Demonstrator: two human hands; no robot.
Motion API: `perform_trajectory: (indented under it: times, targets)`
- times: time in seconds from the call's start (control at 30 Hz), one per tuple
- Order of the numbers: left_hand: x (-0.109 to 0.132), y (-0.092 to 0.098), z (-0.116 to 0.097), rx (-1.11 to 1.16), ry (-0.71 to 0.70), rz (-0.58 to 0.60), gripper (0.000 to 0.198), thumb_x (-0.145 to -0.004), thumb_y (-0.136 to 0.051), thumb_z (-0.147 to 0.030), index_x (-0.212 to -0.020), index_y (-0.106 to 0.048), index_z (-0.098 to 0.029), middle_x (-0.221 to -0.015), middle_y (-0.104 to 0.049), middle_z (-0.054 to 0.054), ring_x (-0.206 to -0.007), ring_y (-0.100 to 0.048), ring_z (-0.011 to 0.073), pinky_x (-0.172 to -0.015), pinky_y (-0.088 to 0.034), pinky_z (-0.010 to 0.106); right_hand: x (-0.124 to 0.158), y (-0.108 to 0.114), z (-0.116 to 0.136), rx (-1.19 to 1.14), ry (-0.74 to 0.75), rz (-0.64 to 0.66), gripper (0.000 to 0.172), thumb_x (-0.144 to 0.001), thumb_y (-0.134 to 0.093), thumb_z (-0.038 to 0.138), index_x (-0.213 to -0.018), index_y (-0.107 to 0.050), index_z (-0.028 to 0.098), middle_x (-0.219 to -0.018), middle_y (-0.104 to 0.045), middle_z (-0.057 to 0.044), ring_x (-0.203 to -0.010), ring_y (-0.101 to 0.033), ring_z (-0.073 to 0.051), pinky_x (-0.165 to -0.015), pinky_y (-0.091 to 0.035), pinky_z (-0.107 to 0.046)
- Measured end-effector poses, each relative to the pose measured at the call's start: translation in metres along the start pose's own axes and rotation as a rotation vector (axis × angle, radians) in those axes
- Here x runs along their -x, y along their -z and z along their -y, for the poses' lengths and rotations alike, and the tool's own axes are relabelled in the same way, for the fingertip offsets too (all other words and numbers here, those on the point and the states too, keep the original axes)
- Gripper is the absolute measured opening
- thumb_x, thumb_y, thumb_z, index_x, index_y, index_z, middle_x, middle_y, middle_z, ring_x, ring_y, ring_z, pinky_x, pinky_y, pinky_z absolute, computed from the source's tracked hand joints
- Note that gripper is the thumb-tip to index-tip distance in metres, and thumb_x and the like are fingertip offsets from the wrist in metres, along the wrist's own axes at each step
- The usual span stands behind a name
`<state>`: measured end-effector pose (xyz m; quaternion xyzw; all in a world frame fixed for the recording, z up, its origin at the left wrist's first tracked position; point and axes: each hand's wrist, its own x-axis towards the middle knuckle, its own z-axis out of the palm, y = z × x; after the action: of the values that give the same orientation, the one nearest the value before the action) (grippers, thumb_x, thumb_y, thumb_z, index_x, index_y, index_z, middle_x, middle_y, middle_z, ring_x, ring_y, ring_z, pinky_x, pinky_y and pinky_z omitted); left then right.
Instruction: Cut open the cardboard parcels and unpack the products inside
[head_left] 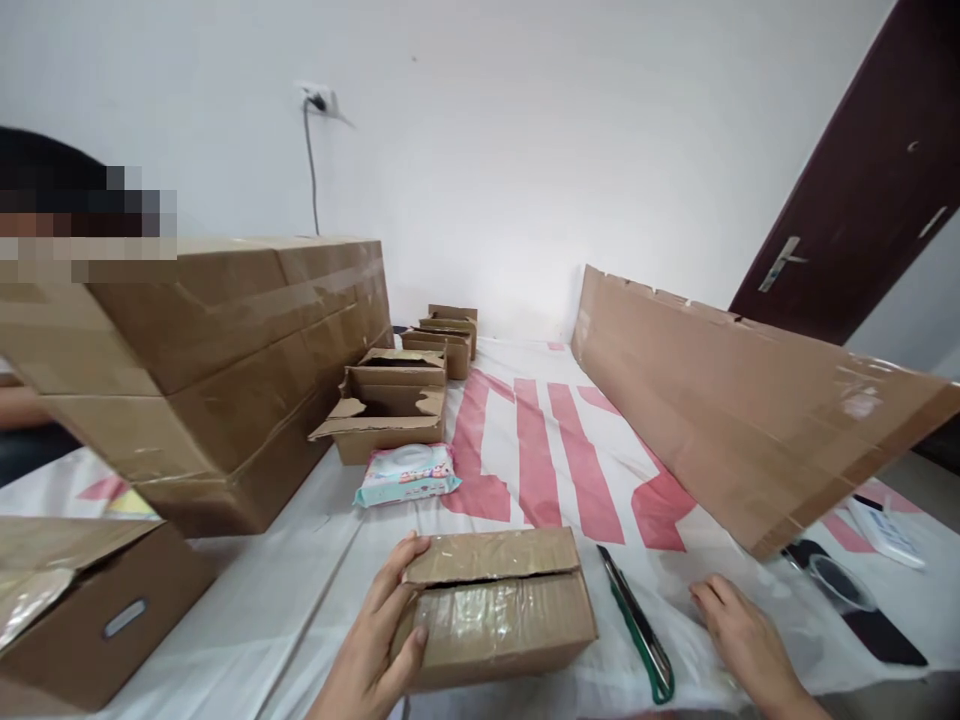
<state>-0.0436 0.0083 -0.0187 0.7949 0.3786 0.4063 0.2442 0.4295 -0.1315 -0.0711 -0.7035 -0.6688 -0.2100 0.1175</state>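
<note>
A small brown cardboard box [502, 620] lies in front of me, its two taped top flaps parted by a narrow slit. My left hand [386, 625] grips its left end, fingers along the far side and thumb on the near top edge. Just right of the box, a utility knife [637, 625] with a green handle lies on the cloth, blade pointing away. My right hand [742, 635] rests on the cloth to the right of the knife, fingers loosely bent and apart from it, with nothing visible in them.
A pack of wet wipes [409, 473] lies beyond the box, before a row of open cartons [390, 440]. Large stacked boxes [225, 370] stand left, a person behind them. Another carton [142, 630] is near left. A cardboard panel [735, 410] stands right, beside a phone [855, 600].
</note>
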Motion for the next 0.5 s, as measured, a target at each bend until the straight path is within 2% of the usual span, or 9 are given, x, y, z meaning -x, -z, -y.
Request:
perform_trajectory:
  times: [0.07,0.2,0.33,0.5]
  targets:
    - [-0.001,-0.002,-0.003,0.021,0.029,-0.012,0.043,-0.096,-0.041,-0.037,-0.138,-0.045,-0.026,-0.154,-0.035,0.008,-0.143,-0.03,0.03,-0.117,-0.027,0.049,0.017,-0.002,0.001,0.024,0.058,0.016,0.023,-0.089,-0.043,0.014,-0.09,-0.064,0.024,-0.079,-0.062,-0.002,-0.069,-0.063,-0.017,-0.063,-0.049,-0.029]
    - [-0.003,-0.001,-0.012,0.04,0.046,-0.023,0.041,-0.096,-0.042,-0.037,-0.135,-0.047,-0.027,-0.153,-0.037,0.007,-0.142,-0.032,0.0293,-0.117,-0.026,0.05,0.041,-0.006,0.022,-0.028,0.145,0.043,0.022,-0.092,-0.042,0.015,-0.085,-0.061,0.026,-0.077,-0.061,-0.001,-0.066,-0.063,-0.017,-0.061,-0.048,-0.028]
    - [-0.003,0.0,-0.015,0.039,0.043,-0.038,0.041,-0.095,-0.042,-0.036,-0.134,-0.049,-0.028,-0.152,-0.038,0.007,-0.142,-0.033,0.0296,-0.117,-0.027,0.049,0.052,-0.008,0.039,-0.084,0.107,0.006,0.022,-0.094,-0.041,0.018,-0.088,-0.06,0.026,-0.077,-0.062,-0.001,-0.065,-0.065,-0.016,-0.059,-0.05,-0.027]
    - [-0.003,-0.001,-0.012,0.044,0.041,-0.032,0.043,-0.095,-0.043,-0.035,-0.137,-0.046,-0.028,-0.153,-0.036,0.007,-0.142,-0.033,0.03,-0.118,-0.026,0.049,0.053,-0.002,0.042,-0.198,0.089,-0.041,0.023,-0.095,-0.041,0.024,-0.086,-0.061,0.026,-0.073,-0.065,0.0,-0.063,-0.066,-0.015,-0.057,-0.052,-0.024]
